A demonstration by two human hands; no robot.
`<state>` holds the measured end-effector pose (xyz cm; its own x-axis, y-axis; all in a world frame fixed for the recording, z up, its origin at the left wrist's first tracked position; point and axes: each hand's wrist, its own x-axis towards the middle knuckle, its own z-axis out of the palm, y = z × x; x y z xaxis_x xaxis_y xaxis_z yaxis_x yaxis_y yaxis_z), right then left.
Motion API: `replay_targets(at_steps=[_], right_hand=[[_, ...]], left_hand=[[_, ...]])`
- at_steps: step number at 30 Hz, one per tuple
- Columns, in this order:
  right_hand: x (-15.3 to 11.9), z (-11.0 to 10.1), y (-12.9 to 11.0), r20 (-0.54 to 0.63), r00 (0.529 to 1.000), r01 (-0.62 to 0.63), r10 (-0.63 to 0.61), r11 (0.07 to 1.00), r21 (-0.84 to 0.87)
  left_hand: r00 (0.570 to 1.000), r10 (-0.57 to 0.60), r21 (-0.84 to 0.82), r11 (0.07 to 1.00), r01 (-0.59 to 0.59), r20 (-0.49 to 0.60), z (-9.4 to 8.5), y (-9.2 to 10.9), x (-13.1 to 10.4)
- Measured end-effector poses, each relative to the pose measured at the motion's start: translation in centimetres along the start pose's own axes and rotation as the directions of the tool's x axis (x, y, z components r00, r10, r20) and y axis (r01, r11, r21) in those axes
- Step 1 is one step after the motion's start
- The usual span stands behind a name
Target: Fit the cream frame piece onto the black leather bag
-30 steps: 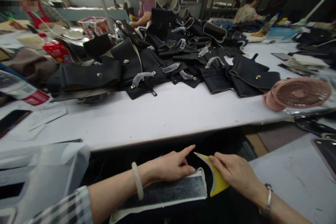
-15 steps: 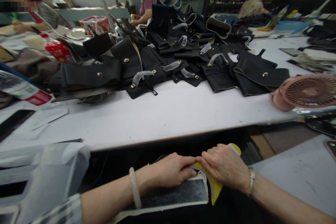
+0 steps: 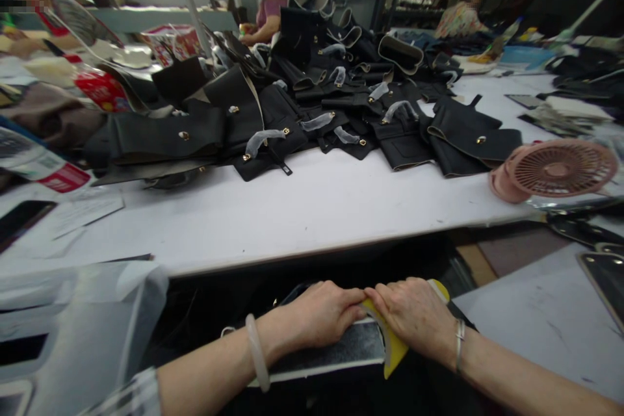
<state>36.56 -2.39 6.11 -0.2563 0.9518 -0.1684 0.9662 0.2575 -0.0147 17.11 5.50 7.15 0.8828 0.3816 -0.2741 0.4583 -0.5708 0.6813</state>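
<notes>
Low in front of the table edge, my two hands meet thumb to fingertip over a piece of work. My right hand [image 3: 414, 315] is wrapped round a curved yellow strip [image 3: 396, 352] with a pale inner edge; its rounded end sticks out above my knuckles. My left hand [image 3: 324, 313] is closed, with thumb and forefinger pinching at the near end of the yellow strip. Below that hand lies a dark grey panel [image 3: 348, 346] with a whitish border, its right end beside the yellow curve. My palm hides part of the panel, so its full shape does not show.
Black leather bag pieces [image 3: 312, 91] are heaped on the white table [image 3: 292, 208]. A pink fan [image 3: 556, 169] stands at right, a plastic bottle [image 3: 43, 156] and a phone [image 3: 24, 224] at left. Translucent sheeting [image 3: 97, 318] lies near my left arm. Several people sit farther back.
The dark panel has tilted, so its face looks narrower and less white border shows. Both hands keep their hold, the right sitting slightly lower. The whole view has shifted a little.
</notes>
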Motion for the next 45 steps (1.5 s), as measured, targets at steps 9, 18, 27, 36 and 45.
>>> replay_targets(at_steps=[9, 18, 27, 36, 45], right_hand=[[-1.4, 0.2, -2.7, 0.042, 0.979, -0.198, 0.199, 0.98, -0.015], [-2.3, 0.0, -5.0, 0.037, 0.938, -0.344, 0.345, 0.939, -0.031], [-4.4, 1.0, -5.3, 0.081, 0.888, -0.459, 0.452, 0.867, 0.192], [-7.0, 2.1, -4.2, 0.435, 0.697, -0.395, 0.57, -0.201, 0.896], [-4.0, 2.9, -5.3, 0.482, 0.727, -0.147, 0.488, -0.576, 0.804]], left_hand=[[0.999, 0.021, -0.211, 0.977, -0.015, 0.029, 0.3, -0.4, -0.4], [0.99, -0.053, -0.453, 0.885, 0.107, 0.13, -1.4, -1.4, 0.6], [0.981, -0.138, -0.629, 0.754, 0.192, 0.134, 0.2, -1.8, 2.4], [0.988, -0.085, -0.637, 0.756, 0.148, 0.128, 0.3, -2.3, 2.3], [0.966, -0.145, -0.584, 0.773, 0.246, 0.213, -0.3, -1.7, 2.8]])
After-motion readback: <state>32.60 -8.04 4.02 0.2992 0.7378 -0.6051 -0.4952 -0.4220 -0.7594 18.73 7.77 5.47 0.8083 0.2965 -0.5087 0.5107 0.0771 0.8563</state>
